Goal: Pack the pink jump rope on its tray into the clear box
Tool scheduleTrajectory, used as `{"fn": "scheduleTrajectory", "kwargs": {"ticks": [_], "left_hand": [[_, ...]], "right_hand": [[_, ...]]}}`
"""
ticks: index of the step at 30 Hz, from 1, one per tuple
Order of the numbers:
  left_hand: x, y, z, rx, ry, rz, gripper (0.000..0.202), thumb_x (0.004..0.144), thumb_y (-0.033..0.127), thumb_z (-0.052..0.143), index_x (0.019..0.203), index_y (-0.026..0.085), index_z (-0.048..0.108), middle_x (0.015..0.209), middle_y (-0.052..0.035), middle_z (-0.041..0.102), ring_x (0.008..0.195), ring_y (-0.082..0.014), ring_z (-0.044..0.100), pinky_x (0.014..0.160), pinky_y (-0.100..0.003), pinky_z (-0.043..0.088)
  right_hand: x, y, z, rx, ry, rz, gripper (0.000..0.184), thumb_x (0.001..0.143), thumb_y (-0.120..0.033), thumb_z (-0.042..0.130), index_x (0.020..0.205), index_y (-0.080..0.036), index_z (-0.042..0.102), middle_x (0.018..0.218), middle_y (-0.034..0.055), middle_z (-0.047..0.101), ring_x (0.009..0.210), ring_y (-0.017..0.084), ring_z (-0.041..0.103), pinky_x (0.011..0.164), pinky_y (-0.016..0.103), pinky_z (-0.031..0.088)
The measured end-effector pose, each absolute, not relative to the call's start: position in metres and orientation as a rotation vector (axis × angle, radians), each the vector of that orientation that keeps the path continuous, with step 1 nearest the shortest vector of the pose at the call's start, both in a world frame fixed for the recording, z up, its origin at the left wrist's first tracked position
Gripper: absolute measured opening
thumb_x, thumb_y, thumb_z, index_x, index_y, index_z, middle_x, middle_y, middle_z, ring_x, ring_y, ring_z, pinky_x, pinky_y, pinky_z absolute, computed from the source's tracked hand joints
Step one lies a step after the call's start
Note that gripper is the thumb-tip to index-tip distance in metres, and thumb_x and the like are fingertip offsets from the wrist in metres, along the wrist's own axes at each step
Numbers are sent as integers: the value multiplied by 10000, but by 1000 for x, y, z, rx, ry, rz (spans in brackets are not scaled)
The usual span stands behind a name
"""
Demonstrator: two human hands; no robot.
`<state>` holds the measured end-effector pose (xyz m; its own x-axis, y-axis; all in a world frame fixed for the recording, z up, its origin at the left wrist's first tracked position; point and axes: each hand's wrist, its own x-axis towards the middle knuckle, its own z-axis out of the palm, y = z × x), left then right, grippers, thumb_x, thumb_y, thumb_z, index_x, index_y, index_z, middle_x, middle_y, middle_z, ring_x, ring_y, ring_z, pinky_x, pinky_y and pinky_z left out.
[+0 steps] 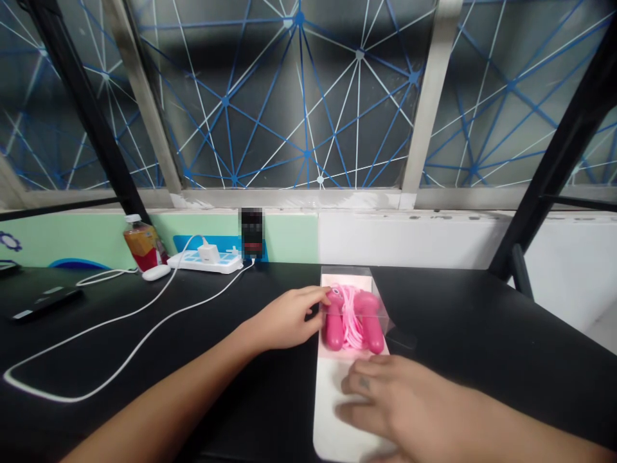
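A pink jump rope (353,321) lies coiled between its two darker pink handles, in a clear plastic box (346,272) with a pale pink insert. Below the box, toward me, extends a white panel (330,411) with rounded corners. My left hand (293,316) is at the box's left side, its fingertips touching near the top of the left handle and its thumb apart, lower on the edge. Over the white panel, my right hand (390,399) has its fingers spread and holds nothing; whether it touches the panel I cannot tell.
On the black table (448,321), a white power strip (226,262) and a looping white cable (159,321) lie left. A drink bottle (144,244), white case (156,273) and dark flat object (48,302) are farther left. A phone (252,235) leans against the back wall.
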<state>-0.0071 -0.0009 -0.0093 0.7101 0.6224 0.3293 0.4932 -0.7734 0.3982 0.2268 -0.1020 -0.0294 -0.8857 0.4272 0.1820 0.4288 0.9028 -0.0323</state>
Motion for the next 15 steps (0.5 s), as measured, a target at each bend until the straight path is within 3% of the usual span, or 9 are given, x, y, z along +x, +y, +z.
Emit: {"fn": "scheduleTrajectory", "kwargs": {"ticks": [2, 7, 15], "left_hand": [[-7, -1, -10, 2642, 881, 649, 206, 879, 171, 497, 1046, 220, 608, 1182, -58, 642, 1054, -196, 629, 819, -281, 535], [-8, -2, -9, 2666, 918, 631, 159, 878, 162, 504, 990, 218, 602, 1069, -44, 654, 1004, -189, 640, 799, -269, 532], [-11, -2, -6, 2683, 929, 626, 146, 862, 153, 523, 972, 217, 594, 1049, -37, 653, 973, -185, 642, 784, -266, 524]], "right_hand": [[229, -99, -30, -785, -2832, 86, 483, 894, -563, 561, 1264, -255, 601, 1209, 78, 640, 1088, 256, 604, 964, 398, 452], [231, -90, -26, -1039, -2742, 141, 441, 924, -482, 547, 1299, -254, 588, 1304, 129, 598, 1181, 309, 572, 1007, 482, 434], [244, -93, -16, -1032, -2806, 252, 564, 860, -417, 634, 1392, -291, 498, 1443, 102, 507, 1283, 292, 509, 1072, 464, 400]]}}
